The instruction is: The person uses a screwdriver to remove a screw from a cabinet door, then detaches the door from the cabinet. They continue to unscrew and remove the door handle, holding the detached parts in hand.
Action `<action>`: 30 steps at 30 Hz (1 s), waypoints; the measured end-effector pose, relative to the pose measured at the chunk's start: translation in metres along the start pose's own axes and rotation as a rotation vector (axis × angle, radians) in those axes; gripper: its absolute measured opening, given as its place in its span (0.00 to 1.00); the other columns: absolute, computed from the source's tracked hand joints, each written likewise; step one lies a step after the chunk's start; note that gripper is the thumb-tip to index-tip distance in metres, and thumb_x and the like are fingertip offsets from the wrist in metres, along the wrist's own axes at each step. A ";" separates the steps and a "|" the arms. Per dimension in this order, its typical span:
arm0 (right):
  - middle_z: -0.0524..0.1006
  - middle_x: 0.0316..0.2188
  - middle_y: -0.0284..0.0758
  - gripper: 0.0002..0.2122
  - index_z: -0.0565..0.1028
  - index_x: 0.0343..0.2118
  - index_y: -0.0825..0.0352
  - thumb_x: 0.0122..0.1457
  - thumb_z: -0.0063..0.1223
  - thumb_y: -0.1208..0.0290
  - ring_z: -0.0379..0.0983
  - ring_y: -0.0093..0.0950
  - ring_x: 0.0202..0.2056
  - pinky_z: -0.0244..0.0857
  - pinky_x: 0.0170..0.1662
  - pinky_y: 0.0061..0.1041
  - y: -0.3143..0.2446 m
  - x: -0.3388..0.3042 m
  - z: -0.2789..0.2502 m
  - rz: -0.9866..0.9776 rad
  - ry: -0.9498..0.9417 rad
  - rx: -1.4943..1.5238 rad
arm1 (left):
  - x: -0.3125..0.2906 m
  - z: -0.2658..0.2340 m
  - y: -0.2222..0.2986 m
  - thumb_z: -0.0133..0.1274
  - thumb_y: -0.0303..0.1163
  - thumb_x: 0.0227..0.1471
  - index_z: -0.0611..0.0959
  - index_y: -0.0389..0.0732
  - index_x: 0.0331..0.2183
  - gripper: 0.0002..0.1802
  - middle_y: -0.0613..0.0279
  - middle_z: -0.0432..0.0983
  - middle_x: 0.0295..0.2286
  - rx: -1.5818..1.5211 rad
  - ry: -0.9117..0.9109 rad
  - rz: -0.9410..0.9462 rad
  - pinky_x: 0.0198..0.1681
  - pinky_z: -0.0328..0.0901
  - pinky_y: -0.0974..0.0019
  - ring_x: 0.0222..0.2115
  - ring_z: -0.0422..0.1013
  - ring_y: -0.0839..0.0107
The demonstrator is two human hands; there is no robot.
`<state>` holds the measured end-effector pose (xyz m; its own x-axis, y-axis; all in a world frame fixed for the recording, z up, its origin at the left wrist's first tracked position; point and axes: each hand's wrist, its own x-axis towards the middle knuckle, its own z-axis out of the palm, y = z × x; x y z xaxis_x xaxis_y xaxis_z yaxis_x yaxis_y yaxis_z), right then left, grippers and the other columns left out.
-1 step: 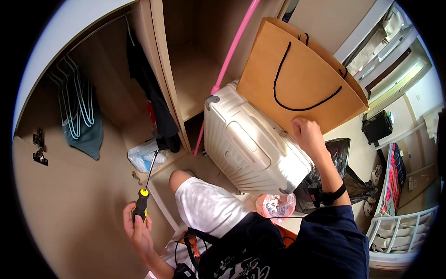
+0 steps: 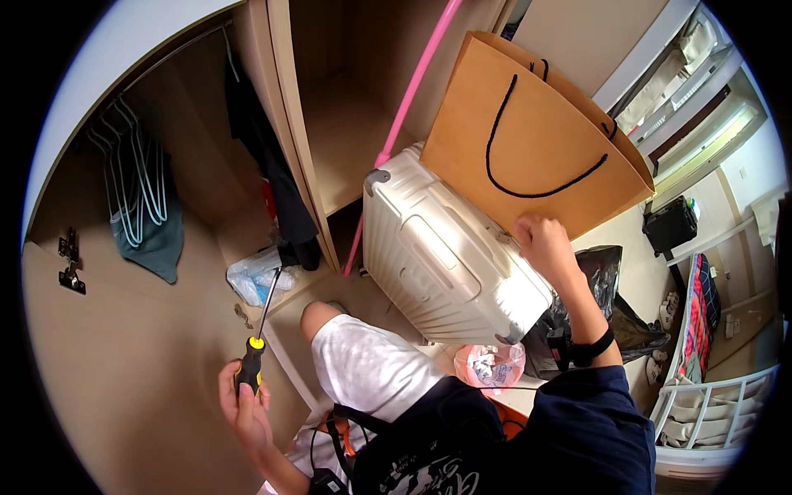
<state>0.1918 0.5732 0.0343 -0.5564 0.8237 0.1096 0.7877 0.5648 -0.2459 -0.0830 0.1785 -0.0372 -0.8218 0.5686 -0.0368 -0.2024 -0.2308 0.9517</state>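
Observation:
My left hand [image 2: 247,405] is wrapped round the black-and-yellow handle of a screwdriver [image 2: 249,363]. Its long metal shaft points up and away, in front of the open wardrobe. My right hand [image 2: 544,245] is raised with the fingers curled closed, over the far right side of a cream hard-shell suitcase [image 2: 441,256] and in front of a brown paper bag [image 2: 528,124]. Whatever those fingers may hold is hidden. Black cord handles hang on the bag, which stands against the suitcase.
Hangers [image 2: 136,177] and dark clothes hang in the wardrobe, with hinges [image 2: 72,262] on the door at left. A pink pole [image 2: 417,78] leans behind the suitcase. A pink-lined bin [image 2: 490,365] and black plastic bags [image 2: 602,272] stand to the right. A plastic bag [image 2: 256,276] lies at the wardrobe floor.
My right hand has dropped very slightly toward me. The left hand and the screwdriver look the same.

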 end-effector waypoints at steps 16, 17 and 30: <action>0.75 0.25 0.37 0.07 0.76 0.30 0.75 0.59 0.46 0.79 0.70 0.20 0.22 0.64 0.25 0.18 -0.201 -0.084 0.040 -0.292 -0.539 1.567 | -0.068 0.020 0.038 0.53 0.28 0.50 0.72 0.35 0.43 0.17 0.57 0.66 0.41 0.280 -0.225 -0.034 0.47 0.58 0.70 0.41 0.65 0.67; 0.75 0.25 0.36 0.07 0.76 0.31 0.75 0.60 0.46 0.78 0.70 0.19 0.22 0.64 0.25 0.18 -0.206 -0.082 0.040 -0.321 -0.584 1.551 | -0.074 0.018 0.040 0.53 0.28 0.50 0.72 0.35 0.43 0.17 0.57 0.66 0.40 0.313 -0.202 -0.032 0.47 0.58 0.70 0.41 0.66 0.67; 0.71 0.12 0.30 0.17 0.75 0.25 0.71 0.65 0.36 0.67 0.69 0.17 0.15 0.63 0.21 0.18 -0.270 -0.029 0.036 -0.627 -0.510 1.165 | -0.121 -0.008 0.004 0.50 0.39 0.55 0.66 0.33 0.47 0.24 0.57 0.71 0.30 0.315 -0.271 -0.283 0.33 0.64 0.71 0.30 0.70 0.73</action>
<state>-0.0138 0.3951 0.0630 -0.9574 0.2058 0.2027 -0.1478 0.2539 -0.9559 0.0116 0.1026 -0.0317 -0.5816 0.7686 -0.2664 -0.1929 0.1878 0.9631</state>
